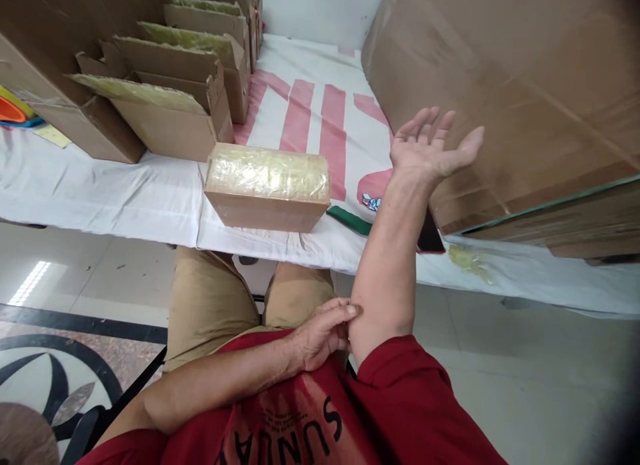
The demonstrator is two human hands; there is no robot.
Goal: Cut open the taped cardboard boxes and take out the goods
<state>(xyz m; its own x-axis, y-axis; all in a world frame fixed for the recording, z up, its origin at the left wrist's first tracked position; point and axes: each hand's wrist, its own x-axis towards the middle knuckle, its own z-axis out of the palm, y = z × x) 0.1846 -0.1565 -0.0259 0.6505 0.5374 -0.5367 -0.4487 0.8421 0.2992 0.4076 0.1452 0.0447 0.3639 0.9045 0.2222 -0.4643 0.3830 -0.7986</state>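
Note:
My right hand [433, 145] is raised palm up with its fingers apart and nothing in it, beside the big carton on the right. My left hand [325, 333] reaches across my lap, its curled fingers and thumb against my right forearm [384, 271] close to the elbow; some fingertips are hidden. In front of me a small cardboard box [267, 188], its top covered with shiny clear-yellow tape, stands at the table's near edge. A dark green strip-like object [350, 219] lies between that box and my right forearm.
Several open cardboard boxes [165, 111] line up at the back left. A large carton [510, 105] fills the right side. On the white and pink tablecloth [300, 111] are a small blue-white packet [370, 201], a dark flat object [431, 235] and crumpled tape [470, 261].

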